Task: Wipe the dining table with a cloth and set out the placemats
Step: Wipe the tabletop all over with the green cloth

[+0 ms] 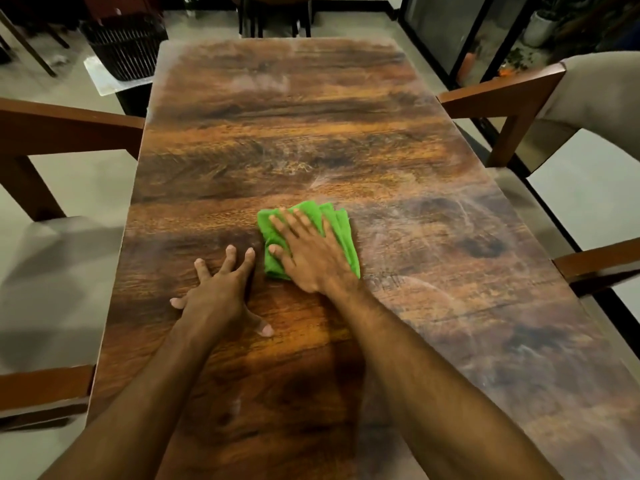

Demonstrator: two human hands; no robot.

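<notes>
A folded green cloth [341, 226] lies on the wooden dining table [294, 133], a little below its middle. My right hand [304, 251] presses flat on the cloth with straight, spread fingers. My left hand [221, 289] rests flat on the bare wood just left of the cloth, fingers spread. Pale dusty smears cover the table's right side and far end. No placemats are in view.
Wooden chairs with pale cushions stand along both long sides: one chair at the left [52, 133] and another at the right [519, 98]. A dark slatted basket [124, 46] sits on the floor past the far left corner. Glass doors [450, 29] stand at the far right.
</notes>
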